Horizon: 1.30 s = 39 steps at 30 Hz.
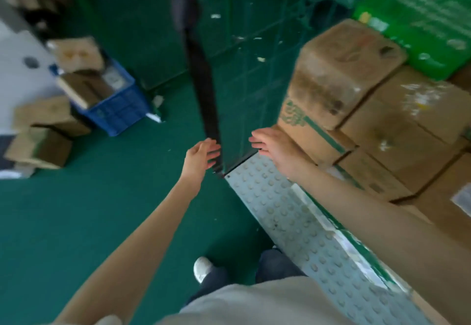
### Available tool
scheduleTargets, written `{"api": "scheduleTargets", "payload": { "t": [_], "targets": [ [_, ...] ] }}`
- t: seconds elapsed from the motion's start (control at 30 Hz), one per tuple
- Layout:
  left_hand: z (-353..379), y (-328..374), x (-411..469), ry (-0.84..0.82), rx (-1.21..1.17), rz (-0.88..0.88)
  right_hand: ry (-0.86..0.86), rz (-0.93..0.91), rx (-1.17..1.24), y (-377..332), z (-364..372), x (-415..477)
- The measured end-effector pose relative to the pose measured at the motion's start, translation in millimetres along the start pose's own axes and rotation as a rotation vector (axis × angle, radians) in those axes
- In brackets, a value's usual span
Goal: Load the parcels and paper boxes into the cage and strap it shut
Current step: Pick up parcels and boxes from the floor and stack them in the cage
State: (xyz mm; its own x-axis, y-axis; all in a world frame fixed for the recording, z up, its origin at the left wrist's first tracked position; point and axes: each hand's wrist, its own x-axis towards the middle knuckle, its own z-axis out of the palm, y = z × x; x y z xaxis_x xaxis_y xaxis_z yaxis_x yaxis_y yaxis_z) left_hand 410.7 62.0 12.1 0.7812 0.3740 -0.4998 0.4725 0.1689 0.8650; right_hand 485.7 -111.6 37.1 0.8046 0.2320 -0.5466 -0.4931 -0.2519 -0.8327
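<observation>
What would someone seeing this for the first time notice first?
Two open hands, the left hand and the right hand, reach to the bottom edge of a green mesh cage panel at centre, a black strap hanging along it. Right of them, brown cardboard boxes stand stacked on the cage's studded metal floor. At left, a blue crate holds more boxes.

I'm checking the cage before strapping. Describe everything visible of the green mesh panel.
The green mesh panel is a wire grid, seemingly metal, upright where the studded base plate ends. White scraps dot it; a black strap hangs along its left edge. The left hand and right hand flank its bottom edge; contact is blurred.
</observation>
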Motion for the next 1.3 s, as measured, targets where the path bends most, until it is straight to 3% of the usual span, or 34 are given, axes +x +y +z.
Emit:
{"api": "scheduleTargets", "payload": {
  "t": [0.17, 0.23, 0.27, 0.33, 0.5, 0.87, 1.3],
  "targets": [
    [-163, -41, -26, 0.266, -0.131, -0.055, -0.280, 0.057, -0.116, 2, 154, -2],
    [-193, -48, -29, 0.315, -0.130, -0.065, -0.333, 0.042, -0.163, 4, 182, -1],
    [-245, -59, -40, 0.415, -0.185, -0.074, -0.425, 0.041, -0.217, 2, 238, -2],
    [-250, -57, -41, 0.410, -0.171, -0.064, -0.426, 0.041, -0.224, 2, 241, 2],
    [-344, -78, -53, 0.607, -0.299, -0.128, -0.588, 0.084, -0.376, -4, 354, 14],
    [-468, -41, 35, 0.856, -0.463, -0.127, -0.671, 0.111, -0.467, -76, 520, 128],
    [-654, 10, 163, 1.013, -0.617, -0.155, -0.689, 0.148, -0.537, -163, 727, 239]
  ]
}}
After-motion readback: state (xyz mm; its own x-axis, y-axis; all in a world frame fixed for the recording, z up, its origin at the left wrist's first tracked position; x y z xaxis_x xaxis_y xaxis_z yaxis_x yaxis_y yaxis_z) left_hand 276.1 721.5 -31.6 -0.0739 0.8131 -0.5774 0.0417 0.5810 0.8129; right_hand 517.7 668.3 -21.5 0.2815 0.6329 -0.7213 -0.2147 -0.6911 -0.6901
